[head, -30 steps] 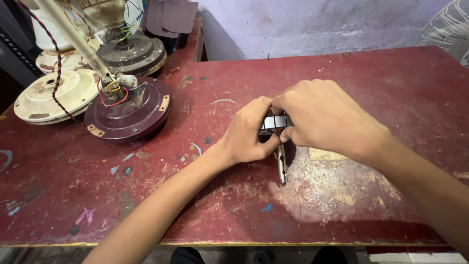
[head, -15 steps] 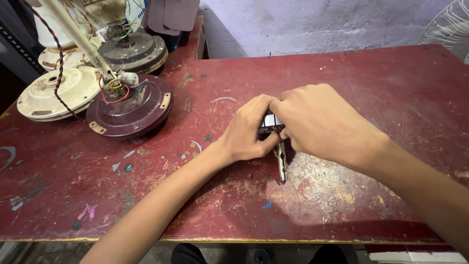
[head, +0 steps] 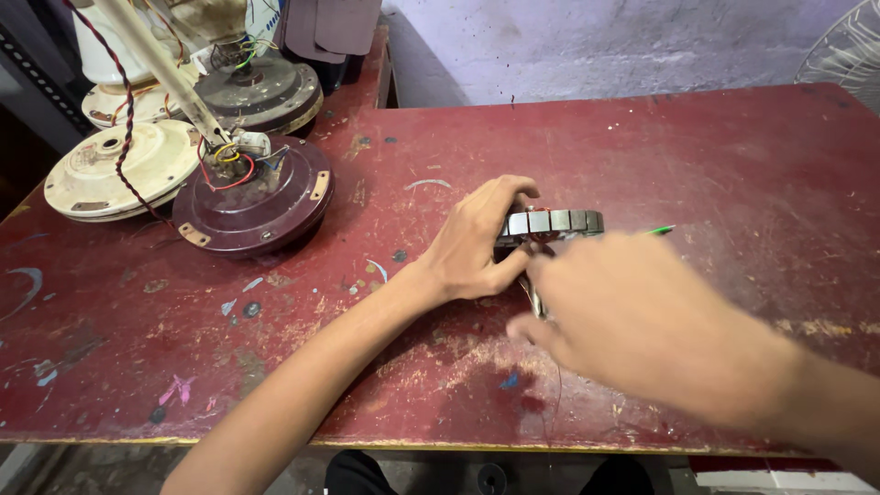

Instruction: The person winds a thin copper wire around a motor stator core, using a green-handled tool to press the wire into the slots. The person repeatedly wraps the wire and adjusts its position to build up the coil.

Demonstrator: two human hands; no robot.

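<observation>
**Stator held on the table, right hand blurred over it**

The stator (head: 553, 223), a flat ring of steel laminations with copper windings, lies on the red table (head: 715, 156), toward the middle and a little right. The left hand (head: 477, 240) is clamped on the stator's left edge, fingers curled over the top and thumb pressed from the near side. The right hand (head: 632, 316) sits just on the near side of the stator, blurred; its fingers point toward the stator's lower rim, but whether they pinch anything cannot be told. A thin metal piece (head: 533, 298) shows just below the stator, between the two hands; what it is cannot be made out. A green wire end (head: 660, 229) pokes out from the stator's right side.

Well to the left of the stator stands a maroon fan motor (head: 266, 197) with its rod and loose wires on top, and beyond it cream fan covers (head: 115, 170).

As a judgement: the stator is already out of any housing and the work on it looks to be in mid-course; nothing beside it shows a finished result.
</observation>
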